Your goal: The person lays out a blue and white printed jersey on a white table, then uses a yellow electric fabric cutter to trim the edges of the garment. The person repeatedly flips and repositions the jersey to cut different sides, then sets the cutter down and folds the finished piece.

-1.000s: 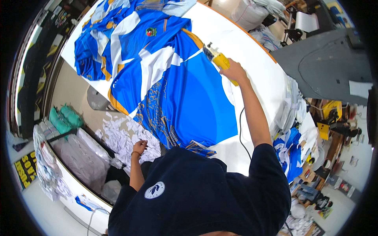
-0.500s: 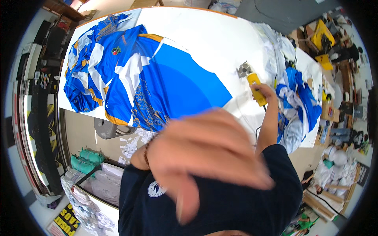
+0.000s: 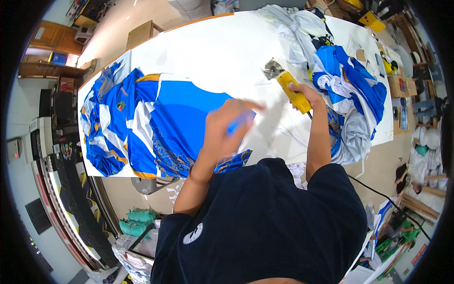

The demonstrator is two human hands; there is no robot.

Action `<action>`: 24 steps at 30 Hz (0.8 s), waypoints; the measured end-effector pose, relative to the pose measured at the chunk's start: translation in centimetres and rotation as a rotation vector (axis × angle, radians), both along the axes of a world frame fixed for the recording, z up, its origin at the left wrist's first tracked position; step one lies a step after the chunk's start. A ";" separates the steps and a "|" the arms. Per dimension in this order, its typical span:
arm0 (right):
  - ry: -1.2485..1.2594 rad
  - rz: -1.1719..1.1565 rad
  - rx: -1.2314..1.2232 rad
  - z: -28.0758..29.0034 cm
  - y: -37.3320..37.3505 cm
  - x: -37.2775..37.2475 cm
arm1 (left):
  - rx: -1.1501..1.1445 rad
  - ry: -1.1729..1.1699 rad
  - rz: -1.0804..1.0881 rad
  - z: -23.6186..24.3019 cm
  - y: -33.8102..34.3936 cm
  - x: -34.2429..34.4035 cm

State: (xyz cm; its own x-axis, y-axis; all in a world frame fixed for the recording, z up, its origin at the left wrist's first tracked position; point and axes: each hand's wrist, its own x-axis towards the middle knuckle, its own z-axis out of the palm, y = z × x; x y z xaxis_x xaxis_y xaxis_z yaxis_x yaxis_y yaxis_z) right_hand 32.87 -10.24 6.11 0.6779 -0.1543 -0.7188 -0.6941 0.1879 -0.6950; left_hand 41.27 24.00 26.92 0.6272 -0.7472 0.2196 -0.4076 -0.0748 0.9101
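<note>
Head view: your right hand (image 3: 308, 96) is wrapped around the yellow hand tool (image 3: 294, 93), fingers closed on its body, its metal head (image 3: 273, 69) pointing away from you and leftward. The tool is over the bare white table (image 3: 208, 47), between the blue cloth (image 3: 189, 102) on your left and a heap of blue and white fabric (image 3: 350, 78) on your right; you can't tell whether it touches the tabletop. Your left hand (image 3: 227, 124) is blurred in front of the blue cloth's right part, thumb and fingers apart with blue between them; whether they grip any cloth, you can't tell. Farther left, white and orange-edged garment pieces (image 3: 106, 135) lie bunched beside the smooth blue cloth.
</note>
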 end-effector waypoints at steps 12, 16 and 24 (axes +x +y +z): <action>-0.048 0.101 -0.338 -3.3 -6.9 4.9 | 0.933 -0.463 -0.207 -28.0 -13.7 -1.6; -0.082 0.191 -0.738 -3.3 -7.2 4.7 | 0.677 -0.558 -1.202 -31.6 -11.1 -13.6; -0.123 -0.107 -1.232 -5.0 -2.6 0.1 | 0.548 0.059 -0.164 -21.8 -0.9 -6.6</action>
